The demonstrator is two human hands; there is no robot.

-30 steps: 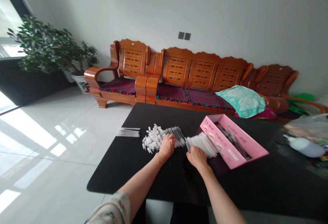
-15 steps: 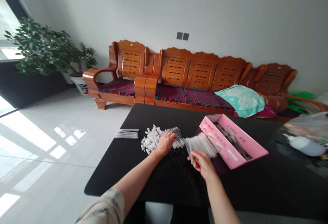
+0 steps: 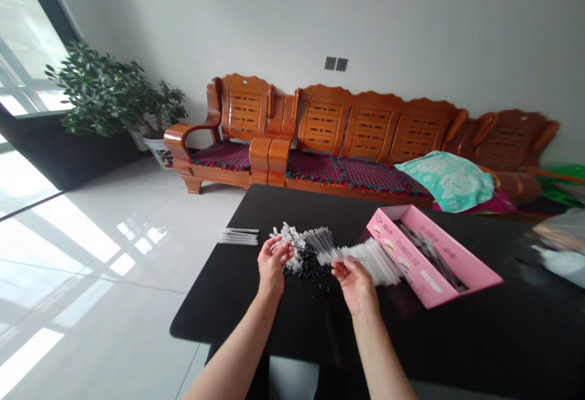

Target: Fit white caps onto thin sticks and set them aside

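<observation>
One thin dark rod (image 3: 297, 246) sticks out rightward from the left hand (image 3: 273, 269), pinched between thumb and fingers. The right hand (image 3: 357, 281) grips one clear tube (image 3: 326, 258) that points toward the left hand; blur hides whether rod and tube touch. Between the hands lie small black pieces (image 3: 311, 269), too many to count, and beyond them a fan of dark rods (image 3: 320, 238), overlapping and likewise uncountable. Just behind the left hand is a heap of white caps (image 3: 286, 232), partly covered by its fingers; to that hand's left, about five pale sticks (image 3: 240, 238) lie in a row. Beside the right hand spread many clear tubes, then one pink box (image 3: 411, 260) holding dark items hard to make out. Far right of that hand, one plastic bag (image 3: 560, 232) is cut off by the edge
</observation>
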